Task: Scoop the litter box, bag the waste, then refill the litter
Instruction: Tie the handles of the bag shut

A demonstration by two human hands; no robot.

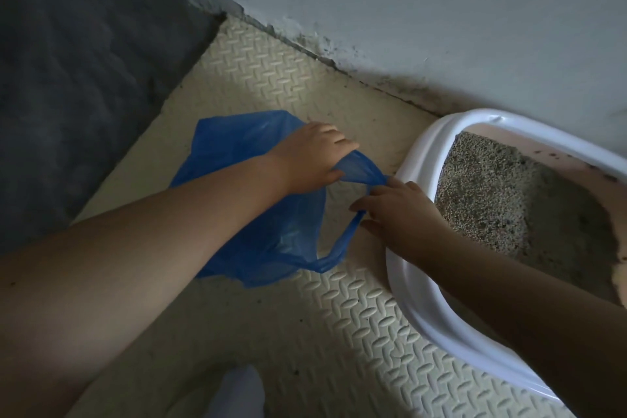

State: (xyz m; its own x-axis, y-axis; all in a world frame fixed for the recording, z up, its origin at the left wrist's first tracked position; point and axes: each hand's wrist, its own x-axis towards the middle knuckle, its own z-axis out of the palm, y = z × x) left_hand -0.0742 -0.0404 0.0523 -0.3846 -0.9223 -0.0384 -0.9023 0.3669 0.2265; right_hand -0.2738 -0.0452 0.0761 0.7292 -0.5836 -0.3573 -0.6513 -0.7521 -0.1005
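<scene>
A blue plastic bag (237, 159) lies on the cream textured floor mat, left of the litter box (417, 159). The box has a white rim and pink inner walls and holds grey litter (502, 193), heaped toward the left side. My left hand (312, 153) pinches one bag handle between thumb and fingers. My right hand (403, 214) holds the other handle loop at the box's left rim, thumb through the loop. The handles are stretched between both hands. No scoop is in view.
A dark grey rug (74, 78) covers the floor at the left. A pale wall (441, 10) with a dirty base runs behind the box. My white-socked foot (237, 394) stands on the cream mat (339, 332) at the bottom.
</scene>
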